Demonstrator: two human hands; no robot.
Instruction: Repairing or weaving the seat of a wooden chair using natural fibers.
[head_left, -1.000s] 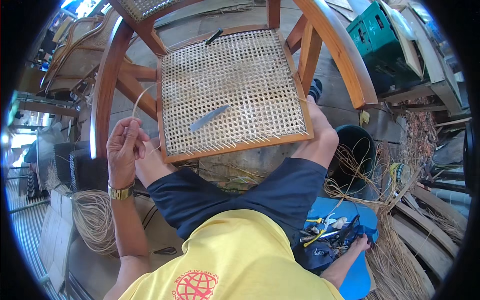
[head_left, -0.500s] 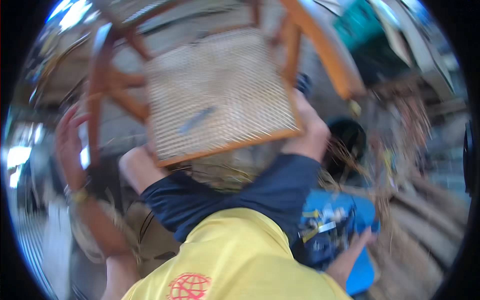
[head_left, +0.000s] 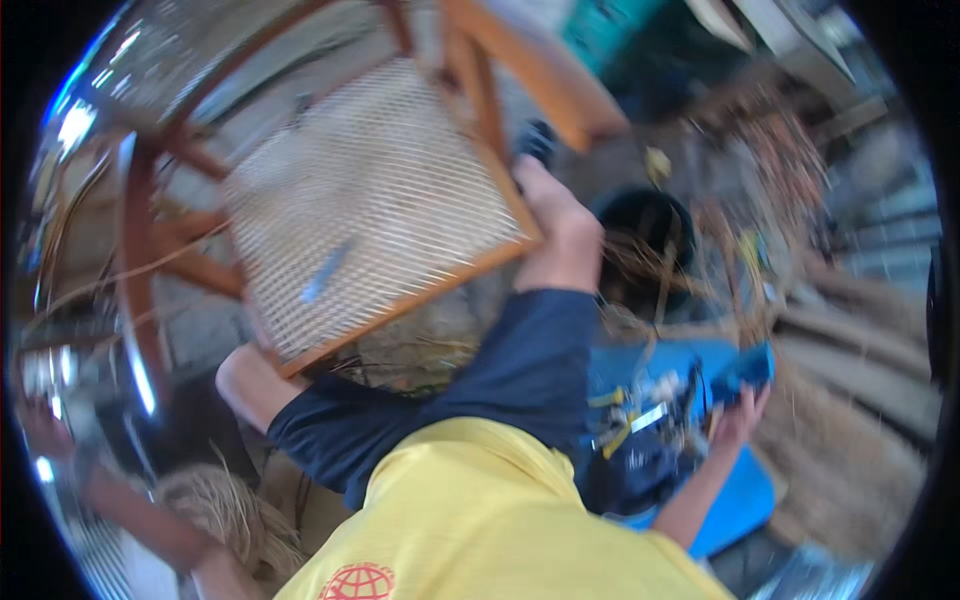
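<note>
The chair [head_left: 470,60] has a wooden frame and a woven cane seat [head_left: 370,190], and stands tilted before my legs. A slim bluish-grey tool [head_left: 330,270] rests on the weave. My left hand [head_left: 45,425] is at the far left, away from the seat, its fingers smeared by motion. My right hand [head_left: 740,415] is closed about a small blue container [head_left: 745,370] over the right side of a blue surface [head_left: 740,500]. Yellow-handled tools [head_left: 620,435] and other small items lie beside it; their exact kinds are blurred.
A dark bucket [head_left: 650,230] with loose cane strands stands right of my knee. A pale bundle of fibre [head_left: 225,510] lies at lower left. Wooden planks [head_left: 860,350] are at the right, and a green crate [head_left: 610,40] is at the back. A thin strand [head_left: 130,272] crosses the chair's left side.
The view has swung, so the chair appears further left. My left hand has moved outward and down to the left. My right hand has risen with the small blue container.
</note>
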